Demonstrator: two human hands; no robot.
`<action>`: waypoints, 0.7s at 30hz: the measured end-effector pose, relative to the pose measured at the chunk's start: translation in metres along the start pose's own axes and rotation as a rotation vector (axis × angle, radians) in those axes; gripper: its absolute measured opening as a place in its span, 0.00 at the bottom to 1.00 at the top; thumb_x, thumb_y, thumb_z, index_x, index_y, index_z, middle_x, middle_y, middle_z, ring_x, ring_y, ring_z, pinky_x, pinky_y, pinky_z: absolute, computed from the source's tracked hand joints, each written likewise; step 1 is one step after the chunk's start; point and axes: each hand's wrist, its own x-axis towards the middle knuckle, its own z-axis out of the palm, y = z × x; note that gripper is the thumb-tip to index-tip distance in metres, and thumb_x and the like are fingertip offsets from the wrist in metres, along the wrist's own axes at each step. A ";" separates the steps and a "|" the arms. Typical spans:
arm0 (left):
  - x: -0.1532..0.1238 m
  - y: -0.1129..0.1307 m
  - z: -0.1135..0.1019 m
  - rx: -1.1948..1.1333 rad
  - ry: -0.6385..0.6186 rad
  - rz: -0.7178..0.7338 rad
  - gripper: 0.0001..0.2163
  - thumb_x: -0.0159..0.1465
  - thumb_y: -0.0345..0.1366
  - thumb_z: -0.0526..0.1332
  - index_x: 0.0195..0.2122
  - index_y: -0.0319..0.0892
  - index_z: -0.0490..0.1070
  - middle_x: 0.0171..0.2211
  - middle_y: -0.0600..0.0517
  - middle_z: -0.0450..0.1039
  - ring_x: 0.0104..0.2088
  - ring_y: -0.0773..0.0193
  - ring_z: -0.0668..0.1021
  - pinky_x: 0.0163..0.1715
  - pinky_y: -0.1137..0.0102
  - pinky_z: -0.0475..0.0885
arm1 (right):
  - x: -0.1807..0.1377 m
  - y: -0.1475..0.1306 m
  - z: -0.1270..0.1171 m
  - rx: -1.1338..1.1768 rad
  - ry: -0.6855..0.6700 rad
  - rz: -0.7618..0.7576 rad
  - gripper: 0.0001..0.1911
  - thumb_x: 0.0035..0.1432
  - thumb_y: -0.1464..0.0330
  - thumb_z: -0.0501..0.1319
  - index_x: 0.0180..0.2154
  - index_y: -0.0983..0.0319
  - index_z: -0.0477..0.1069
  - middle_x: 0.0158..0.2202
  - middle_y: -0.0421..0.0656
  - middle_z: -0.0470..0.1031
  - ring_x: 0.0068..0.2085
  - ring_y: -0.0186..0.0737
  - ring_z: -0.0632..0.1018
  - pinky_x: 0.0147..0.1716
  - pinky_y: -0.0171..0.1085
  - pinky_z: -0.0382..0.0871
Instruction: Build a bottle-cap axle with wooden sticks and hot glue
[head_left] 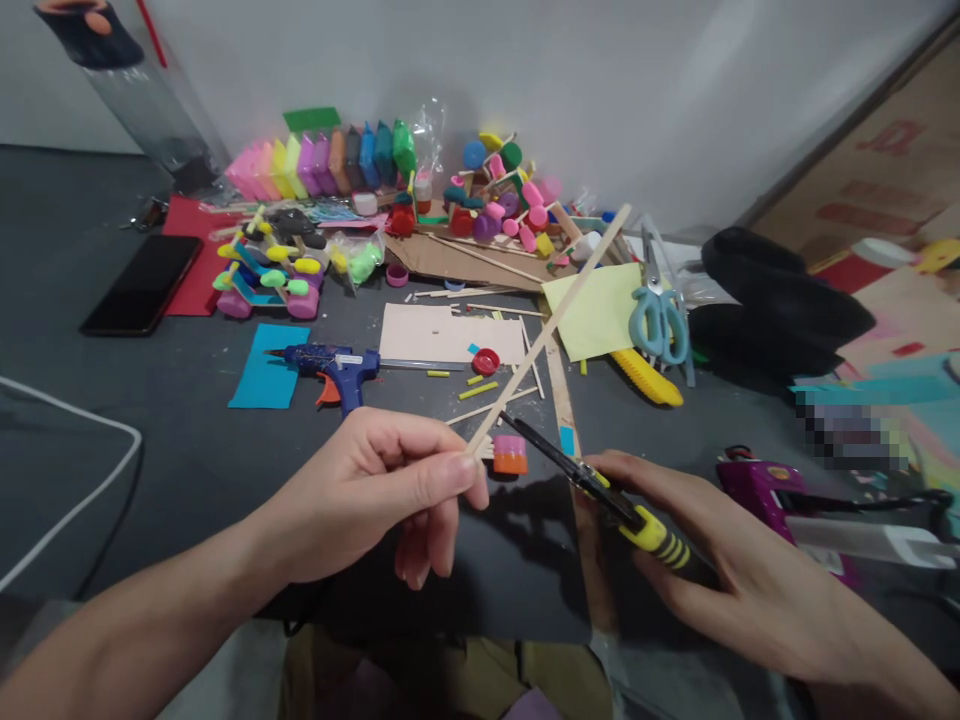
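Note:
Between the thumb and fingers of my left hand (409, 480) is a thin flat wooden stick (555, 318), slanting up to the right. My right hand (739, 570) grips a pair of pliers (592, 485) with black-and-yellow handles. The dark pointed jaws reach the stick a little above my left fingertips; whether they touch it or are parted I cannot tell. Just beyond my left fingertips is a pink-and-orange piece (511, 454) with pale sticks beside it. A blue glue gun (337, 368) lies behind my left hand, its nozzle over a blue paper sheet (259, 385).
Teal scissors (658, 320) and a yellow cutter (646, 377) lie at right, near a yellow sheet (596, 310). A purple tool (765, 490) sits beyond my right hand. Small clay-and-stick models (270, 270), a phone (142, 285) and coloured clay packs (322, 163) stand farther back.

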 end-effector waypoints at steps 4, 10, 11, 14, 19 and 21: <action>0.002 -0.001 0.001 0.018 -0.008 -0.022 0.12 0.65 0.43 0.66 0.29 0.39 0.77 0.17 0.54 0.76 0.13 0.74 0.72 0.14 0.83 0.69 | 0.009 -0.007 -0.002 0.099 -0.080 0.017 0.35 0.52 0.72 0.60 0.62 0.53 0.63 0.56 0.48 0.78 0.51 0.53 0.82 0.47 0.42 0.80; 0.001 -0.001 0.002 0.070 -0.009 -0.064 0.14 0.63 0.44 0.67 0.28 0.38 0.77 0.16 0.54 0.75 0.12 0.74 0.70 0.13 0.82 0.67 | 0.024 -0.017 -0.003 0.191 -0.116 0.058 0.29 0.53 0.70 0.61 0.58 0.55 0.70 0.53 0.46 0.80 0.49 0.50 0.83 0.46 0.39 0.79; 0.001 -0.001 0.002 0.078 -0.007 -0.069 0.14 0.63 0.44 0.67 0.28 0.38 0.77 0.15 0.53 0.75 0.12 0.74 0.70 0.13 0.82 0.67 | 0.025 -0.018 -0.003 0.201 -0.119 0.064 0.28 0.54 0.70 0.61 0.58 0.55 0.71 0.53 0.47 0.81 0.49 0.50 0.83 0.46 0.39 0.79; 0.000 -0.001 0.000 0.076 -0.003 -0.073 0.14 0.63 0.44 0.66 0.28 0.38 0.77 0.15 0.53 0.74 0.12 0.74 0.70 0.13 0.82 0.67 | 0.026 -0.019 -0.004 0.217 -0.130 0.075 0.27 0.56 0.67 0.61 0.58 0.56 0.71 0.52 0.48 0.81 0.48 0.52 0.83 0.46 0.41 0.79; 0.001 -0.001 -0.001 0.054 -0.031 -0.056 0.13 0.64 0.44 0.66 0.28 0.39 0.77 0.15 0.54 0.75 0.12 0.75 0.69 0.13 0.83 0.66 | 0.027 -0.020 -0.004 0.227 -0.129 0.066 0.29 0.53 0.69 0.62 0.58 0.56 0.71 0.52 0.48 0.81 0.48 0.52 0.83 0.45 0.41 0.79; 0.002 -0.001 -0.001 0.048 -0.030 -0.051 0.13 0.64 0.43 0.66 0.28 0.39 0.77 0.15 0.54 0.74 0.12 0.75 0.70 0.13 0.83 0.66 | 0.028 -0.021 -0.004 0.239 -0.130 0.046 0.28 0.54 0.70 0.62 0.58 0.55 0.70 0.52 0.47 0.81 0.48 0.50 0.83 0.45 0.39 0.79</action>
